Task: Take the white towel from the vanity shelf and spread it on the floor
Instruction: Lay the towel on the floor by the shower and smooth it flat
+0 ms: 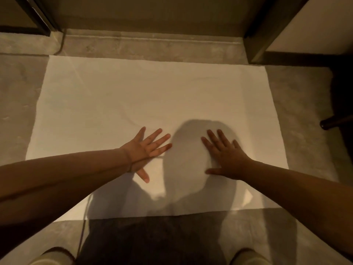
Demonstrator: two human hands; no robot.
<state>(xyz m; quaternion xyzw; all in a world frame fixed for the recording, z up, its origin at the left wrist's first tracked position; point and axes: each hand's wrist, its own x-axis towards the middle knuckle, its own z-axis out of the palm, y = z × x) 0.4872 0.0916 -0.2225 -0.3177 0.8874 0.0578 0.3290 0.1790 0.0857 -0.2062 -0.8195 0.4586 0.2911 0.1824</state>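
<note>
The white towel [145, 96] lies unfolded and flat on the grey floor [17, 96], a wide rectangle that fills most of the middle; its far edge runs just short of a pale step [152, 40] along the floor's far side, and its near edge stops just ahead of the person's two feet [51, 257] at the floor's near edge. The left hand [147, 150] rests on the near half of the towel, released, fingers straight and fanned, gripping nothing; the right hand [225, 155] lies just beside it, apart from it, equally flat and spread, thumb out to the side, grasping nothing. A rounded shadow [187, 165] falls on the towel between and under the hands. Dark upright posts [267, 29] stand at the floor's far corners; a dark furniture leg [332, 123] touches down by the right edge.
</note>
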